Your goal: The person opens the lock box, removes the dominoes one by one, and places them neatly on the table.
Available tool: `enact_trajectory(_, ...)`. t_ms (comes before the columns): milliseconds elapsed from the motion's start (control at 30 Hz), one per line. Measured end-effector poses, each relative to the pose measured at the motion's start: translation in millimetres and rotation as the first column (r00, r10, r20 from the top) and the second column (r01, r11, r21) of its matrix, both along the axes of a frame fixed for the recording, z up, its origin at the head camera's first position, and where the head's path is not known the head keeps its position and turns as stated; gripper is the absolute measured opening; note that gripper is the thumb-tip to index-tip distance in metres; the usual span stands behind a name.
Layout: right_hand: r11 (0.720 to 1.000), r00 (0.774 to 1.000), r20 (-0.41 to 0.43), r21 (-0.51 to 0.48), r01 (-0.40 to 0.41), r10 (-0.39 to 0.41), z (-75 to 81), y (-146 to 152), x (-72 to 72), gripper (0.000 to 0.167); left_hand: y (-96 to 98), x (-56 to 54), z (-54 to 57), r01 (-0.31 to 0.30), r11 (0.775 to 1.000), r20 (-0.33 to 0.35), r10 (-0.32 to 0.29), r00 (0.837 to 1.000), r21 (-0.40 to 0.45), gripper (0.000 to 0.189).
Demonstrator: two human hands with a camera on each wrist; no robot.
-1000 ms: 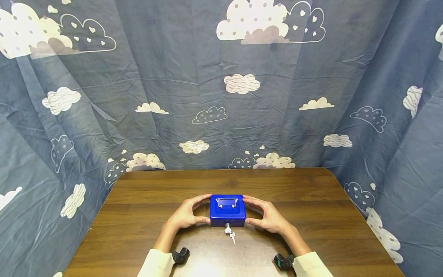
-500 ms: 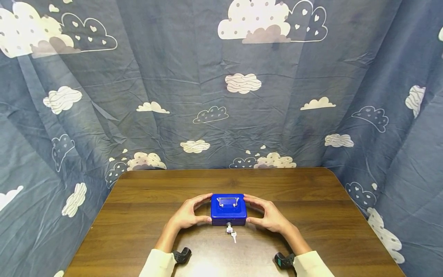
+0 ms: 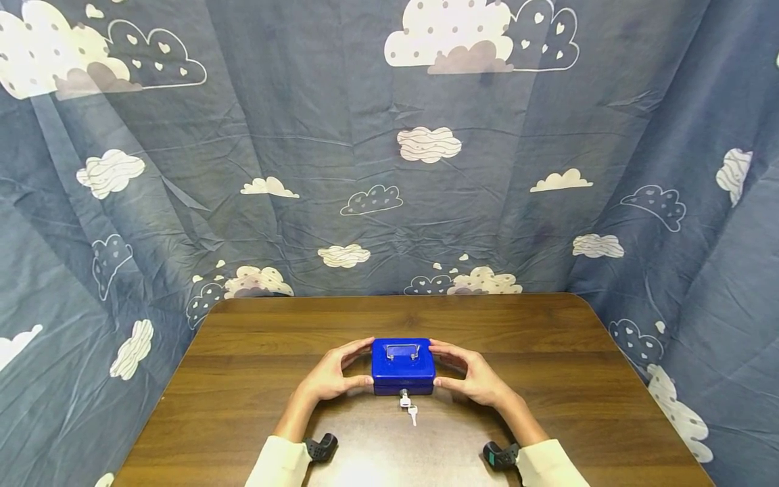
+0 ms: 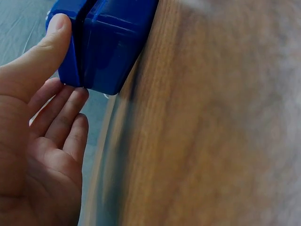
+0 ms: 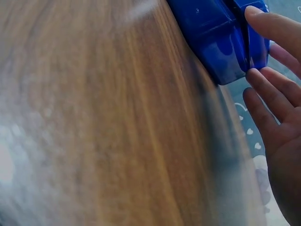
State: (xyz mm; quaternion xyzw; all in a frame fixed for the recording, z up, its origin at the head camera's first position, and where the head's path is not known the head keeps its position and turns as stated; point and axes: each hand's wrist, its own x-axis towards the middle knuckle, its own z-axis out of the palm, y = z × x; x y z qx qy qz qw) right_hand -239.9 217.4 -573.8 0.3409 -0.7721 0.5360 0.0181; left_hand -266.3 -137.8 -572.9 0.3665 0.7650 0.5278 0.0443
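A small blue metal cash box (image 3: 404, 365) sits on the wooden table, its lid down and a wire handle (image 3: 402, 352) on top. One key (image 3: 405, 401) is in the front lock, and a second key (image 3: 413, 414) hangs from it. My left hand (image 3: 328, 375) grips the left side, thumb at the front corner and fingers reaching to the back corner. Mirroring it, my right hand (image 3: 477, 379) holds the right side. In the left wrist view the thumb (image 4: 54, 40) presses on the lid part; the right thumb (image 5: 265, 21) does likewise in its own view.
The brown wooden table (image 3: 274, 325) extends around the box, its rounded far edge close to a grey-blue curtain (image 3: 304, 135) printed with clouds. Black wrist devices (image 3: 322, 448) sit at both cream sleeves. A bright light reflection shows on the near tabletop.
The head view has shifted very slightly. Both hands keep the same hold on the cash box, which stays in place on the table.
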Motion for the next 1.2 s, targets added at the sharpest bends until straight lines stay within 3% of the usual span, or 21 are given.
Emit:
enact_trajectory(133, 1.0, 1.0, 0.027, 0.003, 0.01, -0.01, 2.2, 0.0, 0.4, 0.055, 1.0, 1.3, 3.0, -0.008, 1.0, 0.014, 0.008, 1.0, 0.016, 0.076)
enact_trajectory(467, 1.0, 1.0, -0.024, -0.011, 0.013, -0.013, 3.3, -1.3, 3.0, 0.051, 5.7, 11.2, 14.6, -0.012, 0.999, -0.008, 0.012, 1.0, 0.044, 0.068)
enact_trajectory(767, 0.999, 0.999, -0.02, -0.036, -0.037, 0.036, 4.6, 0.7, -3.3, 0.056, 3.4, 0.6, -0.5, -0.033, 0.998, -0.021, 0.034, 0.999, 0.057, 0.066)
enact_trajectory(1067, 0.999, 1.0, -0.01, -0.032, -0.009, 0.009, 7.3, 0.2, -4.8, 0.054, 5.1, 0.2, 3.5, -0.058, 0.995, -0.007, 0.059, 0.998, 0.081, 0.062)
enact_trajectory(1200, 0.999, 1.0, -0.022, -0.047, -0.008, 0.007, 5.6, -0.4, -4.6, 0.052, 3.3, -3.0, -1.3, -0.059, 0.995, 0.008, 0.059, 0.998, 0.075, 0.06)
